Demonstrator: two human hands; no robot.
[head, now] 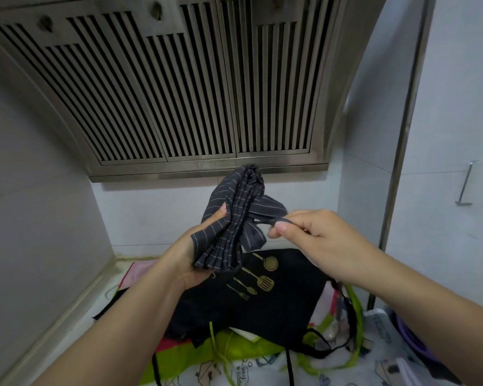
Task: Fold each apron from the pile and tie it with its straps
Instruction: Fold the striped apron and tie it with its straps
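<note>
A dark grey pin-striped apron (234, 218), folded into a thick bundle, is held upright in the air in front of me. My left hand (190, 254) grips its lower part, thumb pressed on the front. My right hand (313, 235) pinches one of its straps (265, 220) between thumb and forefinger, stretched out to the right of the bundle. Below lies the pile: a black apron (262, 296) with gold utensil print on top, a lime green one (234, 349) under it, and a white printed one (332, 369) nearest me.
A steel range hood (179, 79) with slatted filters hangs overhead, just behind the bundle. White tiled walls close in at left and back. A metal pipe (402, 135) runs down the right side. Black and green straps trail over the pile at right.
</note>
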